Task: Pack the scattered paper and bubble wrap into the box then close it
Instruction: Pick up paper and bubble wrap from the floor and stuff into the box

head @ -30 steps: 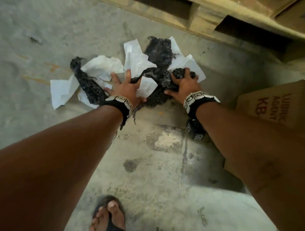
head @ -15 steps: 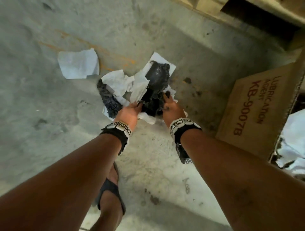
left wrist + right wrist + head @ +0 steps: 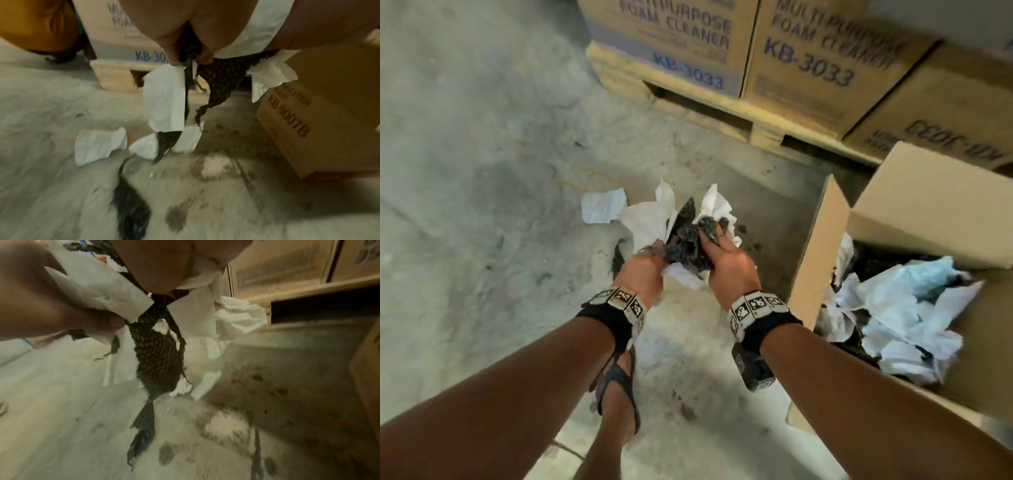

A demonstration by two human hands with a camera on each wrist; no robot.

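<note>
Both hands hold one bundle of black bubble wrap (image 3: 686,240) and white paper (image 3: 650,219) above the concrete floor. My left hand (image 3: 643,269) grips its left side and my right hand (image 3: 726,260) grips its right side. In the left wrist view the black bubble wrap (image 3: 222,81) and a white paper sheet (image 3: 166,99) hang down from the fingers. The right wrist view shows the black bubble wrap (image 3: 158,356) dangling between paper sheets (image 3: 236,318). The open cardboard box (image 3: 825,246) stands to the right, partly filled with paper and black wrap (image 3: 900,308).
One loose white paper sheet (image 3: 602,205) lies on the floor left of the bundle, the loose sheet (image 3: 98,144) also showing in the left wrist view. A wooden pallet (image 3: 688,99) with foam-cleaner cartons (image 3: 818,51) stands behind. My sandalled foot (image 3: 619,394) is under the left arm.
Both hands gathered the spread paper and black wrap into a bundle and lifted it off the floor. One paper sheet stayed behind. The view swung right, showing the open box.
</note>
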